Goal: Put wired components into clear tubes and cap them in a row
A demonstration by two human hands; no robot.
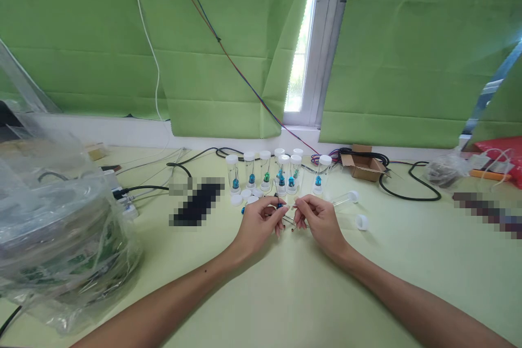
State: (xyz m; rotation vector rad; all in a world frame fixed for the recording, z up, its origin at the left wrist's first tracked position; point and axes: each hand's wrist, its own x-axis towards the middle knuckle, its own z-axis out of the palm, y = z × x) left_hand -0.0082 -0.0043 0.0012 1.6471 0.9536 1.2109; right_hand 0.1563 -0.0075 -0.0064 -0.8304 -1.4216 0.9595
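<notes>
In the middle of the table, my left hand (pixel 261 217) is closed, its thumb and fingers pinching a small blue piece (pixel 279 205) with a thin dark wire standing up from it. Close beside it, my right hand (pixel 320 220) pinches a thin pale stick (pixel 292 206) whose tip points at the blue piece. Whether the two touch is too small to tell. Behind my hands stand several clear tubes (pixel 265 169) with white caps, each with a blue or green piece inside. Loose white caps (pixel 236 200) lie left of my fingers, and thin dark rods (pixel 289 219) lie beneath them.
An uncapped-looking clear tube (pixel 342 199) lies right of my hand, near a white cap (pixel 361 222). A cardboard box (pixel 364 166) and black cable (pixel 411 198) sit behind. Plastic-wrapped spools (pixel 61 228) fill the left side. A red bag (pixel 499 147) is far right.
</notes>
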